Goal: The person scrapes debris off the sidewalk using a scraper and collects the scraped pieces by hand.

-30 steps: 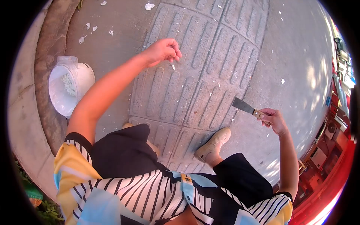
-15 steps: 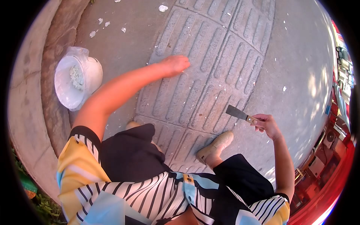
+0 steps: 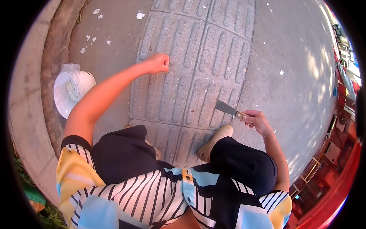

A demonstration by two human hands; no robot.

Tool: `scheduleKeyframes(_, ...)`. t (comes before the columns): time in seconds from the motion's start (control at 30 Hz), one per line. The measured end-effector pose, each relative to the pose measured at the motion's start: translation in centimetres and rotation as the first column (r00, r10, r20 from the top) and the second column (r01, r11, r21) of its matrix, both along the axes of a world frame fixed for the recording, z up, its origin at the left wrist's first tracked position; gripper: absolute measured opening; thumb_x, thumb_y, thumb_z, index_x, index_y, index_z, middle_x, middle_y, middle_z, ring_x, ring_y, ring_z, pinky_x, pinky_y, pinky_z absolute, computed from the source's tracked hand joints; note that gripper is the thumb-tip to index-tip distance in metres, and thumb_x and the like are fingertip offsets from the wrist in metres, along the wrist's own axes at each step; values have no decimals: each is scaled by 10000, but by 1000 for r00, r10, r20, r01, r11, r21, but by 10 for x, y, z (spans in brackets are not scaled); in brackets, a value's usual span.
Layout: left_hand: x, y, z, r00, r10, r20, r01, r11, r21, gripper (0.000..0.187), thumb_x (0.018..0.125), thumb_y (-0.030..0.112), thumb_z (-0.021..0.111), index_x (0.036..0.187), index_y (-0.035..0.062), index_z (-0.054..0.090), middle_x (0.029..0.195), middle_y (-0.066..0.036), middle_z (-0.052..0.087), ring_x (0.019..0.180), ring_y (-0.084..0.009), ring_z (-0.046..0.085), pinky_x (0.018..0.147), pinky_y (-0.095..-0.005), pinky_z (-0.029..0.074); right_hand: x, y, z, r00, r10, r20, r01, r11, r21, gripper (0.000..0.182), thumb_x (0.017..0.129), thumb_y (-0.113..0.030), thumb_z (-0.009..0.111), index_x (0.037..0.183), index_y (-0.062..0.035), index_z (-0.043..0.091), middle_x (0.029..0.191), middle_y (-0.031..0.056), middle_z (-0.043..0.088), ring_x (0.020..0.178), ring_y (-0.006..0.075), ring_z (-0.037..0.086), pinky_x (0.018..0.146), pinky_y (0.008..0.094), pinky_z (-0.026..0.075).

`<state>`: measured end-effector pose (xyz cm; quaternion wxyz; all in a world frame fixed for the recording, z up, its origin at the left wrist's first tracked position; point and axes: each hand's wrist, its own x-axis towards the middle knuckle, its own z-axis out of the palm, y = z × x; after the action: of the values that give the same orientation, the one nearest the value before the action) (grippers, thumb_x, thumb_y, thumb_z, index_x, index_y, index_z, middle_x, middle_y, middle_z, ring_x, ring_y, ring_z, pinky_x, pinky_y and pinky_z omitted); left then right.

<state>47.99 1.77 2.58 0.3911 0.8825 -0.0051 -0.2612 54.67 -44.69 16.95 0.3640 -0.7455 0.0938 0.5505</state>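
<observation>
- The right hand (image 3: 254, 120) has its fingers curled around the wooden handle of a putty knife (image 3: 227, 108), the thumb pressed along the near side.
- The knife's dark, flat blade extends leftward and forward from those fingers, seen over the edge of the ribbed paving tiles (image 3: 193, 51).
- The left hand (image 3: 157, 63) is a closed fist with the fingers folded in; whether something small sits inside, I cannot tell.
- Ribbed tiles run below and to the right of the left fingers, reaching ahead of both hands; smooth grey concrete (image 3: 293, 99) lies on the far right side of the right fingers.
- Left of the left fist, beyond the forearm, is a white plastic bucket (image 3: 88, 79) lined with a clear plastic bag (image 3: 63, 100); whether it stands straight or leans is unclear.
- A heap of white flakes (image 3: 71, 91) lies in the bucket.
- Ahead of the left fingers, well apart, a white scrap (image 3: 140, 16) lies on the ground, with smaller bits farther left.
- Another white scrap (image 3: 281, 72) lies ahead and to the right of the right fingers.
- The right shoe (image 3: 215, 142), tan, is nearer the body than the right fingers and slightly left of them.
</observation>
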Motion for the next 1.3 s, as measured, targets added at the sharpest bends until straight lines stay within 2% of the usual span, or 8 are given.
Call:
scheduleKeyframes(0.07, 1, 9, 47, 955, 127, -268, -229, 891, -391, 43, 770, 55, 546, 793, 38, 514, 792, -60, 622, 697, -167, 585, 582, -296, 452, -3, 1, -17, 999, -49, -13, 50, 997, 60, 264, 856, -132, 631, 1084, 2, 639, 818, 44, 659, 619, 82, 534, 501, 219, 372)
scheduleKeyframes(0.13, -2, 9, 85, 795, 141, -590, -547, 585, -598, 42, 778, 53, 542, 813, 50, 520, 792, -47, 617, 720, -141, 586, 580, -282, 446, -10, 0, -36, 993, -110, -38, 114, 987, 116, 260, 865, -130, 625, 1087, 5, 635, 814, 40, 656, 606, 78, 530, 493, 217, 372)
scheduleKeyframes(0.23, 0, 8, 115, 768, 46, -639, -501, 664, -555, 47, 781, 57, 534, 823, 40, 546, 843, -68, 617, 739, -125, 578, 612, -252, 447, -19, 3, -66, 987, -144, -76, 154, 978, 144, 246, 872, -115, 611, 1082, 11, 632, 803, 43, 652, 581, 74, 525, 472, 214, 368)
scheduleKeyframes(0.5, 2, -83, 60, 904, 208, -373, -367, 826, -428, 79, 790, 87, 603, 852, 40, 589, 774, -1, 563, 724, -92, 528, 648, -260, 433, 1, 15, -110, 959, -283, 27, 263, 917, 300, 247, 874, -109, 602, 1077, 31, 620, 792, 59, 645, 572, 74, 523, 459, 206, 360)
scheduleKeyframes(0.77, -18, -184, -9, 888, 212, 408, -230, 973, -6, 184, 758, 100, 649, 889, 58, 527, 866, -127, 553, 849, -324, 553, 684, -415, 459, -16, -16, -98, 903, -427, -53, 422, 857, 296, 240, 874, -108, 611, 1077, 19, 623, 802, 51, 650, 585, 65, 518, 476, 197, 361)
scheduleKeyframes(1.07, -3, -193, -36, 928, -52, 368, -64, 953, 296, 90, 814, 107, 566, 820, 36, 511, 866, -123, 579, 808, -287, 577, 676, -399, 464, -43, -63, -97, 772, -633, -62, 610, 710, 353, 248, 864, -110, 625, 1081, 10, 626, 816, 49, 658, 582, 62, 516, 475, 195, 351)
scheduleKeyframes(1.17, 18, -193, -7, 950, 287, -122, -300, 947, -111, 58, 814, 84, 558, 793, 39, 527, 865, -89, 602, 728, -177, 570, 629, -311, 450, -62, -110, -93, 719, -694, 48, 648, 694, 314, 255, 853, -108, 632, 1080, 8, 632, 806, 41, 653, 581, 60, 517, 468, 194, 344)
scheduleKeyframes(1.3, 31, -198, 1, 744, 358, -564, -668, 424, -612, 71, 755, 9, 580, 805, 49, 547, 822, -55, 608, 650, -98, 525, 583, -230, 404, -95, -152, -82, 776, -593, 213, 578, 805, 137, 236, 828, -94, 657, 1054, -26, 664, 804, 25, 650, 596, 54, 530, 469, 187, 342)
